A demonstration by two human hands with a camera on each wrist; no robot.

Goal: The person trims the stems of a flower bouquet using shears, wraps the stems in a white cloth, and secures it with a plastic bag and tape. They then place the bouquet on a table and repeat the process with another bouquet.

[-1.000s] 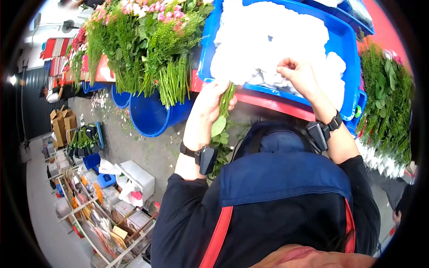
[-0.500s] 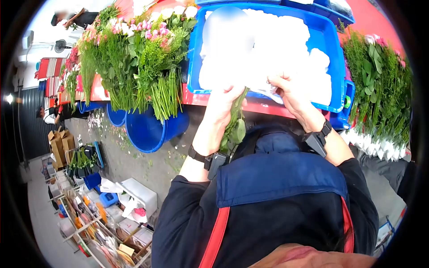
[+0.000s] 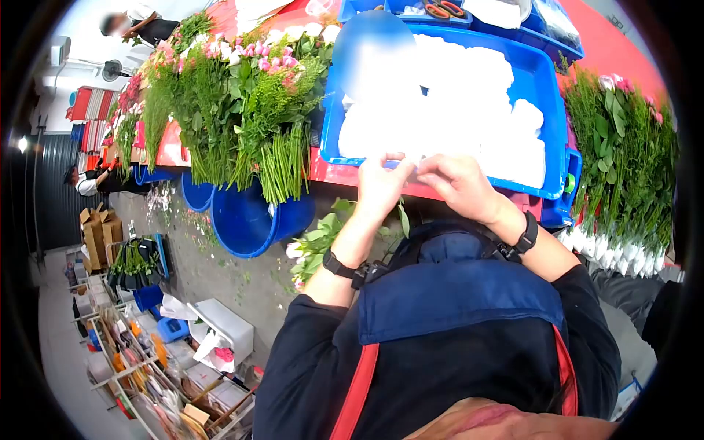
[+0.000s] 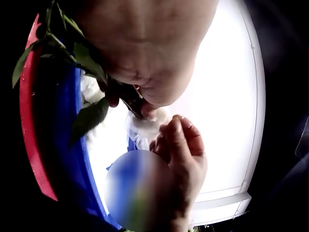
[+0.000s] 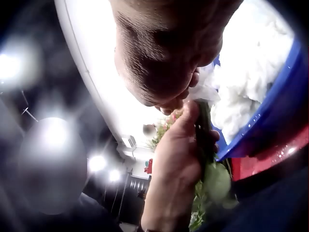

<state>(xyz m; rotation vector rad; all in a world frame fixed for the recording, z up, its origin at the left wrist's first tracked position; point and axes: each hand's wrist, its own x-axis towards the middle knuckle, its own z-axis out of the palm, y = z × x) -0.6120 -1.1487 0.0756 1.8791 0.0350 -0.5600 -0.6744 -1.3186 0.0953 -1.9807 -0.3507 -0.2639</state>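
Note:
My left hand [image 3: 381, 187] grips a bunch of green stems; in the right wrist view the stems [image 5: 204, 121] run through the left hand [image 5: 173, 157], with leaves [image 5: 217, 182] below it. A white wad [image 4: 147, 123] sits at the stem ends in the left wrist view. Close beside it, my right hand [image 3: 462, 187] pinches white material [image 5: 205, 88], its fingertips near the left thumb. Both hands are at the near edge of a blue tray [image 3: 554, 110] heaped with white wads [image 3: 469, 110]. Leaves and pale blooms [image 3: 312, 246] hang below the left forearm.
Flower bunches [image 3: 242, 110] lie on the red table to the left, their stems over blue buckets [image 3: 242, 224]. More bunches [image 3: 620, 169] with white-wrapped ends lie at the right. Scissors [image 3: 444, 9] rest in a blue tray behind. A shelf rack and other people stand farther off.
My right hand has moved from over the white wads to the stem ends by my left hand. The left hand has turned, and the leafy end has swung out to the left.

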